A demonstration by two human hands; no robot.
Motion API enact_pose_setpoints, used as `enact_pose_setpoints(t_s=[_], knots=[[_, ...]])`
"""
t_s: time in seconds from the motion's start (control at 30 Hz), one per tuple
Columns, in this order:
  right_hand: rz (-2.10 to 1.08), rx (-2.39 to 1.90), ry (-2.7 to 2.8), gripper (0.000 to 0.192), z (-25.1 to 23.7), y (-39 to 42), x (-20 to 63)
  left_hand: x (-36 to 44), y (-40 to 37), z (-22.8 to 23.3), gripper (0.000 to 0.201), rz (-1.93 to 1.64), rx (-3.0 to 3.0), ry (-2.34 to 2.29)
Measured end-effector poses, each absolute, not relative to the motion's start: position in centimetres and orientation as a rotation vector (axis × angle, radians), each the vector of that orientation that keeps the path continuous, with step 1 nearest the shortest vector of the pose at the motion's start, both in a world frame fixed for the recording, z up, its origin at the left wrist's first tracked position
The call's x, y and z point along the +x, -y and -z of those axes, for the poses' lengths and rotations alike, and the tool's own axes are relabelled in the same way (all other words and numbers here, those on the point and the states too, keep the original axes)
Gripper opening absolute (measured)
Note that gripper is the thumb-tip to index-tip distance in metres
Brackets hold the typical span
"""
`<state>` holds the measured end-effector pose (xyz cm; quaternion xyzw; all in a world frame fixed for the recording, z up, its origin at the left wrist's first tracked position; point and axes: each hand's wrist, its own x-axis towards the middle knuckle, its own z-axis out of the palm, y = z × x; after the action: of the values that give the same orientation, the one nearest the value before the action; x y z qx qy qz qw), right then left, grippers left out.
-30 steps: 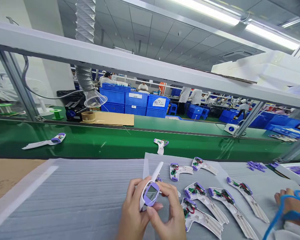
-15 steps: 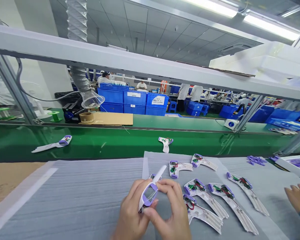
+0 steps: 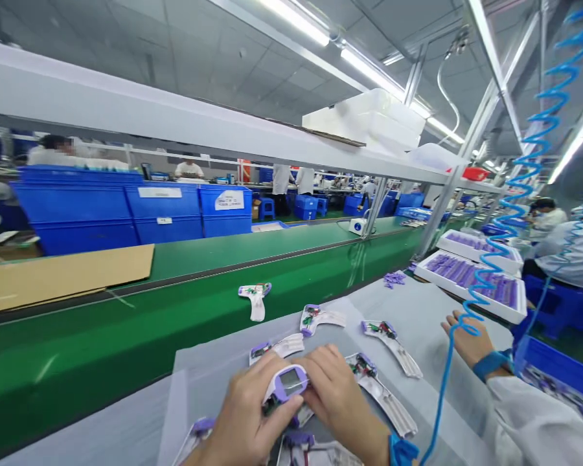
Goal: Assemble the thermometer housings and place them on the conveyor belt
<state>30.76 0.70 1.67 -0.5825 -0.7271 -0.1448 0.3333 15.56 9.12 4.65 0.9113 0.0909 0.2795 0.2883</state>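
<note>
Left hand [image 3: 245, 421]: gripping the thermometer housing [image 3: 287, 386] from the left
Right hand [image 3: 337, 398]: closed on its right side
Tabletop [image 3: 418, 310]: open thermometer shells [image 3: 388, 336] beside

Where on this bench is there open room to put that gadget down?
Bare grey mat lies left of the left hand, up to the green belt. Another patch shows between the purple pile and the co-worker's hand. Around both hands and the purple-screened device it is crowded with open shells.
</note>
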Motion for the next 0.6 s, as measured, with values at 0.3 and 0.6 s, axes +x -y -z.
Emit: enact_pose_setpoints(t_s=[0.3, 0.6], knots=[[0.373, -2.314, 1.013, 0.038, 2.4, 0.4, 54.8, 27.3, -27.7, -2.9, 0.040, -0.476, 2.532, -0.826], [0.199, -2.404, 0.949, 0.020, 4.1, 0.8, 59.6, 25.5, -31.7, 0.3, 0.024, -0.095, 2.159, -1.160]])
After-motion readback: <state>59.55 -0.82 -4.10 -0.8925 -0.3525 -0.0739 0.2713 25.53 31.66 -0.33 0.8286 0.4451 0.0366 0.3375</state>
